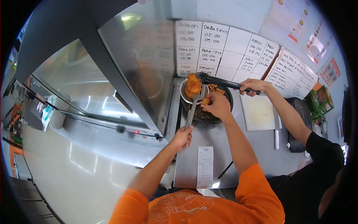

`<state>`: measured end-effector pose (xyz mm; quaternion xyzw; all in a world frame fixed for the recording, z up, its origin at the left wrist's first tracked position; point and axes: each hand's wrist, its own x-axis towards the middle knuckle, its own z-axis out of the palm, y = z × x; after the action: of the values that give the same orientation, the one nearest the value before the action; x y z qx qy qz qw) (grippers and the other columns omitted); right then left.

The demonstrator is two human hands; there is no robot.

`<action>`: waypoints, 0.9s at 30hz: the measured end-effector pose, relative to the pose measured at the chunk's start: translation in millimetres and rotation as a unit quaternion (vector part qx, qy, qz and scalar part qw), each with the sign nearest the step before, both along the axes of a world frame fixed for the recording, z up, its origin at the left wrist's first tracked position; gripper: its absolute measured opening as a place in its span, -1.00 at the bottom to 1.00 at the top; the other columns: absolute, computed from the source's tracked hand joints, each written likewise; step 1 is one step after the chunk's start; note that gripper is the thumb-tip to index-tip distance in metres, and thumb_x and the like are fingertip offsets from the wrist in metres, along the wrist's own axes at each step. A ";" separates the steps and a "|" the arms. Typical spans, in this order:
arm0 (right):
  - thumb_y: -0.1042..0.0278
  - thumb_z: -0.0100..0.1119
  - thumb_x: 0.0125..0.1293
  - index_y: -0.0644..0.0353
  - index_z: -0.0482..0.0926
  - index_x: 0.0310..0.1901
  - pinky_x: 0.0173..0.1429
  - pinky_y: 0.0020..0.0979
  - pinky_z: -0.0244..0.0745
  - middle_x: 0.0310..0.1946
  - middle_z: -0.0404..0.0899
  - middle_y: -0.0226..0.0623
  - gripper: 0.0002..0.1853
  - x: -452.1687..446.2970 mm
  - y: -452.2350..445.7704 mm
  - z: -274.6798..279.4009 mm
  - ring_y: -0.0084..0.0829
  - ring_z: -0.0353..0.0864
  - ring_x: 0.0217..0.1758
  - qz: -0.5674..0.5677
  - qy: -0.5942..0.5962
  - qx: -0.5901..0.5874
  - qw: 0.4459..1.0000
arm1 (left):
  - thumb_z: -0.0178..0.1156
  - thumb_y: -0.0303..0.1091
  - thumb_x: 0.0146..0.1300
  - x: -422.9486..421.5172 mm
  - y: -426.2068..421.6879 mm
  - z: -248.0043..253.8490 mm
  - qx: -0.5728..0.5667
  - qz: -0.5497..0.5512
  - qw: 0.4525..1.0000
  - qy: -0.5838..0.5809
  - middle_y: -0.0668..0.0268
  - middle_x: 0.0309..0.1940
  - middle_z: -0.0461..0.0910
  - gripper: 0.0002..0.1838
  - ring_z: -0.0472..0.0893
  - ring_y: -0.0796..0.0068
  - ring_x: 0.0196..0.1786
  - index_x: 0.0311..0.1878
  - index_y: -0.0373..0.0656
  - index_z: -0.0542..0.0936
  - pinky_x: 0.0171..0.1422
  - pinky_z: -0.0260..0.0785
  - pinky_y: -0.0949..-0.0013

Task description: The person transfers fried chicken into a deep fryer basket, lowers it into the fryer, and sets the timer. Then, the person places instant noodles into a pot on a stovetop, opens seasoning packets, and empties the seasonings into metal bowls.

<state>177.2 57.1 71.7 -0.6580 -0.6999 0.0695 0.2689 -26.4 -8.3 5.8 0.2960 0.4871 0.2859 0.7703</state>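
Note:
Fingers wrapped round its handle, my left hand (181, 138) holds metal tongs (191, 112) whose far end is at a piece of fried chicken (193, 85). That piece lies over a round metal strainer (184, 90). My right hand (218, 105) reaches over the dark round pan (228, 106), its fingers pinched on a small fried piece (205, 101). More fried bits (215, 88) lie in the pan, behind my right hand. The tips of black tongs (227, 83), held by a co-worker's hand (254, 86), are beside the chicken.
A white cutting board (257, 114) and a white-handled knife (276, 139) lie to the right. A receipt (205, 167) is on the steel counter (188, 164) near me. The glass display cabinet (141, 71) stands left of the pan. A co-worker's arm (292, 114) extends from the right.

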 end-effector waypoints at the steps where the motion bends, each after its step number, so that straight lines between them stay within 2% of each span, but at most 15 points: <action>1: 0.19 0.38 -0.02 0.16 0.63 -0.14 -0.05 -0.27 0.55 -0.19 0.65 -0.21 -0.61 1.9 -0.3 1.9 -0.25 0.67 -0.10 -0.007 0.049 -0.002 0.999 | 0.15 -0.03 0.39 -1.2 -1.0 -0.5 0.002 -0.004 1.000 -0.004 0.58 -0.63 0.18 -0.72 0.12 0.70 -0.68 -0.25 0.07 0.31 -0.64 -0.03 0.52; 2: 0.21 0.39 -0.02 0.16 0.63 -0.12 -0.03 -0.28 0.54 -0.21 0.67 -0.20 -0.61 2.3 -0.3 2.9 -0.25 0.68 -0.12 -0.013 0.098 -0.005 0.995 | 0.14 -0.04 0.39 -2.6 -1.6 -1.2 0.005 -0.009 1.000 -0.008 0.59 -0.64 0.17 -0.72 0.11 0.70 -0.68 -0.27 0.08 0.29 -0.64 -0.05 0.51; 3: 0.21 0.39 -0.02 0.16 0.63 -0.12 -0.03 -0.28 0.54 -0.21 0.67 -0.20 -0.61 1.5 3.9 -1.6 -0.25 0.68 -0.12 -0.012 0.097 -0.005 0.995 | 0.14 -0.04 0.39 -5.2 -1.8 -1.8 0.005 -0.007 1.000 -0.008 0.59 -0.64 0.17 -0.72 0.11 0.70 -0.68 -0.27 0.08 0.29 -0.64 -0.05 0.51; 5: 0.23 0.43 -0.01 0.18 0.63 -0.11 -0.01 -0.31 0.54 -0.25 0.69 -0.19 -0.59 0.1 19.5 -18.6 -0.26 0.68 -0.14 0.001 0.152 0.089 0.984 | 0.12 -0.05 0.41 -11.1 -1.2 -1.6 -0.008 -0.027 0.999 -0.034 0.59 -0.65 0.14 -0.71 0.08 0.71 -0.68 -0.30 0.09 0.26 -0.64 -0.10 0.51; 8: 0.23 0.43 0.01 0.20 0.62 -0.11 -0.01 -0.31 0.53 -0.23 0.68 -0.20 -0.60 -7.1 31.1 -36.7 -0.27 0.68 -0.11 0.003 0.217 0.146 0.965 | 0.11 -0.05 0.42 -17.6 -9.0 6.6 -0.002 -0.036 0.999 -0.024 0.60 -0.66 0.12 -0.70 0.06 0.72 -0.68 -0.30 0.09 0.24 -0.63 -0.13 0.52; 11: 0.20 0.43 0.03 0.16 0.61 -0.10 -0.01 -0.30 0.52 -0.20 0.67 -0.24 -0.60 -11.0 31.9 -47.8 -0.27 0.67 -0.09 -0.012 0.199 0.146 0.969 | 0.08 -0.02 0.42 -23.8 -18.2 13.0 -0.006 -0.034 0.999 -0.005 0.60 -0.66 0.11 -0.70 0.08 0.72 -0.68 -0.30 0.09 0.24 -0.63 -0.04 0.52; 12: 0.20 0.43 0.03 0.16 0.61 -0.10 -0.01 -0.30 0.52 -0.20 0.67 -0.24 -0.60 -14.0 27.4 -44.4 -0.27 0.67 -0.09 -0.008 0.200 0.147 0.969 | 0.08 -0.02 0.42 -25.8 -21.0 16.0 -0.005 -0.029 1.000 -0.004 0.60 -0.66 0.11 -0.70 0.08 0.72 -0.68 -0.30 0.09 0.24 -0.63 -0.04 0.52; 14: 0.18 0.43 0.03 0.08 0.61 -0.09 0.00 -0.31 0.52 -0.15 0.67 -0.29 -0.61 -18.7 11.1 -35.5 -0.26 0.65 -0.07 -0.036 0.174 0.073 0.981 | 0.07 -0.03 0.43 -29.0 -29.0 17.3 -0.018 -0.025 0.999 -0.026 0.59 -0.66 0.11 -0.70 0.07 0.72 -0.68 -0.31 0.09 0.24 -0.63 -0.04 0.52; 18: 0.19 0.42 0.02 0.03 0.61 -0.10 -0.01 -0.31 0.52 -0.15 0.67 -0.33 -0.62 -19.6 3.0 -44.2 -0.25 0.65 -0.07 -0.051 0.146 0.081 0.985 | 0.07 -0.04 0.44 -38.4 -41.0 13.3 -0.012 -0.029 0.998 -0.045 0.59 -0.66 0.11 -0.69 0.07 0.71 -0.68 -0.32 0.08 0.23 -0.63 -0.04 0.52; 21: 0.23 0.41 0.00 0.04 0.61 -0.12 -0.05 -0.30 0.52 -0.18 0.67 -0.31 -0.64 -18.0 -9.5 -45.5 -0.24 0.65 -0.10 -0.052 0.117 0.078 0.989 | 0.06 -0.04 0.44 -46.6 -56.1 17.5 -0.011 -0.029 0.999 -0.038 0.59 -0.66 0.10 -0.72 0.06 0.71 -0.68 -0.27 0.07 0.25 -0.64 -0.12 0.52; 23: 0.28 0.38 0.00 0.05 0.62 -0.16 -0.16 -0.32 0.51 -0.27 0.67 -0.30 -0.69 -12.7 -22.4 -40.8 -0.26 0.64 -0.26 -0.013 0.152 0.063 0.986 | 0.05 -0.03 0.44 -54.5 -66.6 22.5 -0.006 -0.044 0.998 -0.037 0.58 -0.67 0.09 -0.72 0.05 0.71 -0.69 -0.27 0.06 0.25 -0.64 -0.12 0.53; 24: 0.34 0.35 0.01 0.09 0.63 -0.19 -0.28 -0.40 0.47 -0.38 0.64 -0.33 -0.73 -11.7 -29.2 -38.1 -0.41 0.58 -0.42 -0.010 0.178 0.030 0.984 | 0.05 -0.03 0.44 -59.1 -72.3 27.3 -0.011 -0.048 0.998 -0.038 0.58 -0.67 0.09 -0.72 0.05 0.71 -0.69 -0.27 0.06 0.25 -0.64 -0.12 0.53; 25: 0.34 0.35 0.01 0.09 0.63 -0.19 -0.28 -0.40 0.47 -0.38 0.64 -0.33 -0.73 -11.9 -37.4 -36.3 -0.41 0.58 -0.42 -0.015 0.176 0.024 0.984 | 0.05 -0.04 0.45 -64.7 -80.1 32.2 -0.022 -0.064 0.997 -0.035 0.57 -0.66 0.09 -0.71 0.05 0.70 -0.68 -0.30 0.05 0.24 -0.64 -0.10 0.51; 27: 0.43 0.33 0.02 0.13 0.63 -0.17 -0.34 -0.45 0.42 -0.48 0.58 -0.37 -0.73 -13.9 -54.0 -32.2 -0.54 0.49 -0.49 0.005 0.218 0.004 0.976 | 0.05 -0.05 0.45 -77.9 -96.9 40.8 -0.038 -0.087 0.995 -0.034 0.56 -0.66 0.09 -0.70 0.06 0.69 -0.68 -0.32 0.04 0.23 -0.63 -0.09 0.49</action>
<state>163.2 3.0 39.5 -0.6220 -0.6281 0.2099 0.4178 -104.3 -105.2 46.6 0.2976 0.4436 0.2086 0.8192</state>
